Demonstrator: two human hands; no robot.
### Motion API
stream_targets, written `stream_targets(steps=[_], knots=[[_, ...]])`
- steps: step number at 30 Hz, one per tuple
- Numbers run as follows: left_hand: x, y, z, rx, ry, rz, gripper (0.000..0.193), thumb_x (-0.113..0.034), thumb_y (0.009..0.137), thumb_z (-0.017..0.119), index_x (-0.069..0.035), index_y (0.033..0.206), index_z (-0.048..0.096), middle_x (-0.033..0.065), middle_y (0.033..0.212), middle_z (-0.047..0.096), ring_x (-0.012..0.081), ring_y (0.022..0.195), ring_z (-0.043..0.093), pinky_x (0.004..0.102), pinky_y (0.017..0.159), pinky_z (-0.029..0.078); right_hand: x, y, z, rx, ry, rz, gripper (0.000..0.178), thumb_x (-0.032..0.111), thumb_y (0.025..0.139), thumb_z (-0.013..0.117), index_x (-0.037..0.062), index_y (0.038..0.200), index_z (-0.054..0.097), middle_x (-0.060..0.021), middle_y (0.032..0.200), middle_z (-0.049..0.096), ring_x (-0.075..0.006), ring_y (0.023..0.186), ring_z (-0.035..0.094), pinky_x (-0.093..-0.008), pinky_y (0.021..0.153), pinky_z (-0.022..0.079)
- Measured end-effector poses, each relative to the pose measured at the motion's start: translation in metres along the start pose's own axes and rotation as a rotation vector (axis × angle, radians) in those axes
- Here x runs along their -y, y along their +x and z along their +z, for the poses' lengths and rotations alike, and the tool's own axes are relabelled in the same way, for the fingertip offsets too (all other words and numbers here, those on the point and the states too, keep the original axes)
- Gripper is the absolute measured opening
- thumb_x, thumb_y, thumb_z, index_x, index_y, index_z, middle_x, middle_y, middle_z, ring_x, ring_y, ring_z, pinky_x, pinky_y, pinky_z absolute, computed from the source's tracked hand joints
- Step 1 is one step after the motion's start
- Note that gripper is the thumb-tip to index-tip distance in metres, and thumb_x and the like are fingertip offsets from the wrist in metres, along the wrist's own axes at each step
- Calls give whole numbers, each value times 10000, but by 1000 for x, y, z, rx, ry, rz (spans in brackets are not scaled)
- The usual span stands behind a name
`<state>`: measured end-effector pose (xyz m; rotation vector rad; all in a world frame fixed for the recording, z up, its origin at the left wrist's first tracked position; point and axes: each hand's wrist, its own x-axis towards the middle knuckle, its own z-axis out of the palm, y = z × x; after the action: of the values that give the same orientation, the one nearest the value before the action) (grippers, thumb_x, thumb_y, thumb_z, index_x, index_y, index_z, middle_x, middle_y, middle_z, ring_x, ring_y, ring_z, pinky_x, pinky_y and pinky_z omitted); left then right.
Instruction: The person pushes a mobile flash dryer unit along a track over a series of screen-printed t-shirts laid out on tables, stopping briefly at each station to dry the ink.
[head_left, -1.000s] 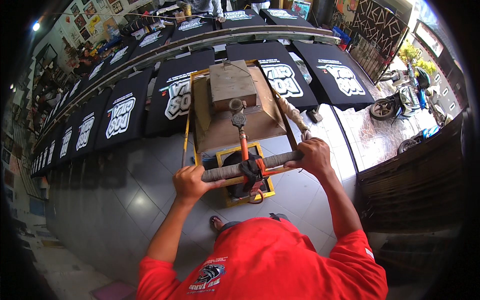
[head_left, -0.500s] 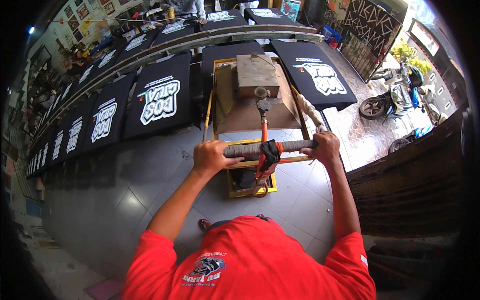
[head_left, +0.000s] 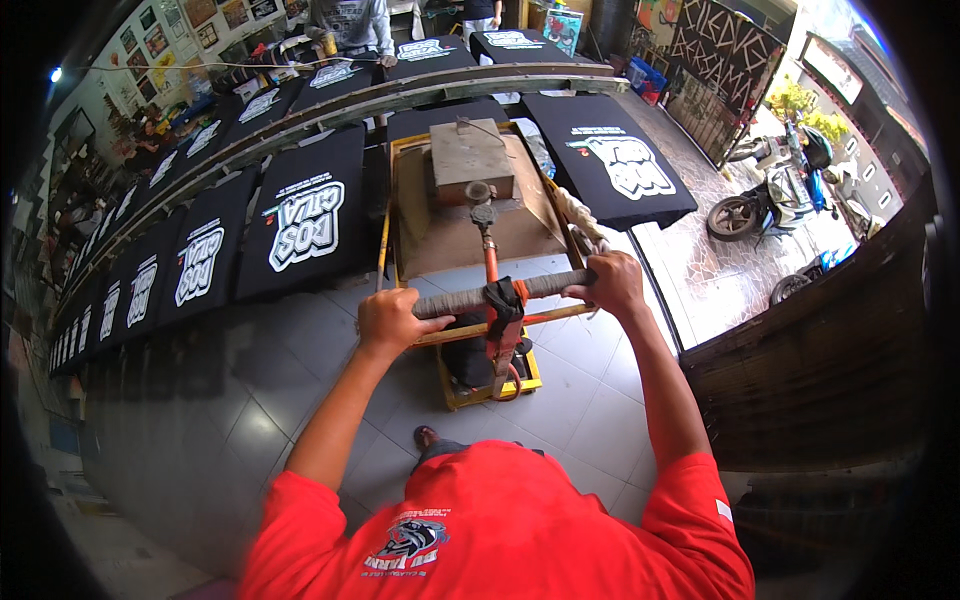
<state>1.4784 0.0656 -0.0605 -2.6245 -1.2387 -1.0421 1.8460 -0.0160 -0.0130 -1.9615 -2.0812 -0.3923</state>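
Both my hands grip a grey wrapped handlebar [head_left: 455,304], one at each end. My left hand [head_left: 392,322] is closed round the left end, and my right hand [head_left: 612,282] round the right end. The bar belongs to a yellow-framed cart [head_left: 538,378] carrying a wide metal hood [head_left: 425,235] with a box on top. An orange pipe with a valve [head_left: 490,262] runs from the hood towards the bar's middle, where black and orange material is wound. The hood's far side overlaps a black shirt [head_left: 430,118], partly hiding it.
Black shirts with white prints lie on boards to the left [head_left: 345,165] and right [head_left: 570,115] of the hood. Behind a long rail [head_left: 420,85] is another row, with a person [head_left: 350,25] beyond it. Motorcycles [head_left: 775,200] stand at the right, past a dark panel [head_left: 820,350].
The cart and hood have shifted slightly left against the shirts, and my hands with them. My grip on the bar stays the same. The whole view has also shifted a little.
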Motion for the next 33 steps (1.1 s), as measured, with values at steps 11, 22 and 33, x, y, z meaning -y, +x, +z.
stream_targets(steps=[11, 22, 33], knots=[[-18, -2, -10, -3, -38, -66, 671, -710, 569, 776, -86, 568, 528, 94, 582, 590, 304, 564, 628, 418, 530, 496, 1, -7, -14, -61, -31, -9, 564, 610, 494, 841, 102, 603, 621, -50, 622, 638, -268, 632, 663, -382, 650, 528], [-15, -1, -6, 12, 1, -91, 685, -721, 570, 769, -79, 567, 529, 102, 590, 592, 310, 575, 630, 427, 517, 486, -2, -1, -11, -74, 69, -9, 510, 530, 500, 878, 98, 638, 645, -50, 617, 627, -261, 622, 650, -391, 630, 514], [-16, 0, -1, 61, 33, -108, 678, -719, 554, 777, -84, 568, 540, 97, 602, 608, 303, 589, 643, 418, 513, 489, -6, -3, -7, -93, 114, 3, 521, 513, 504, 889, 75, 662, 657, -53, 628, 633, -258, 618, 647, -395, 640, 516]])
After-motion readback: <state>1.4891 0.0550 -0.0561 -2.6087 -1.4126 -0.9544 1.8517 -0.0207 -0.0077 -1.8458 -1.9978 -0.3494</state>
